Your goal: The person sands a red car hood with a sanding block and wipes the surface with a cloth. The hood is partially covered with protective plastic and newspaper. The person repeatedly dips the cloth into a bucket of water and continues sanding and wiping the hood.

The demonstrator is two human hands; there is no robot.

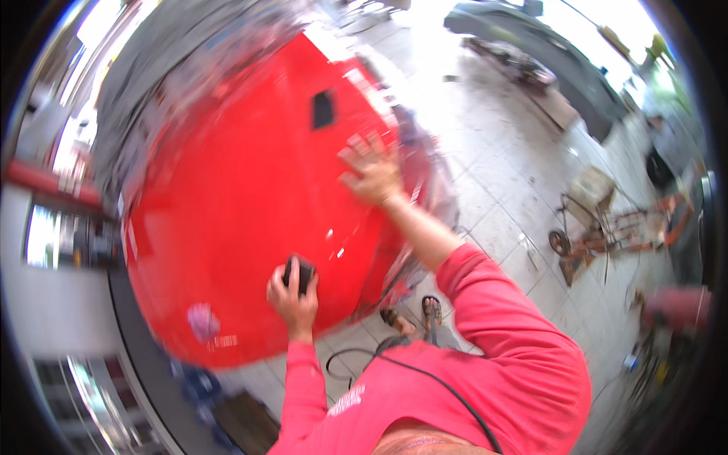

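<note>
A glossy red car hood (227, 182) spreads out in front of me, with plastic sheeting around its edges. My left hand (294, 302) is closed around a small black block (305, 276) and presses it against the lower part of the hood. Farther up, near the right edge, my right hand (371, 173) lies spread on the red paint with nothing in it; motion blurs it somewhat. Beyond that hand sits a flat, dark square piece (323, 110). A crumpled pinkish cloth (203, 322) rests at the hood's lower left.
Grey covering (144, 83) drapes the car past the hood. On the tiled floor (493, 182) to the right stands an orange hand truck (622, 227). Another covered vehicle (546, 57) is at the upper right. A dark cable (447, 383) runs across my body.
</note>
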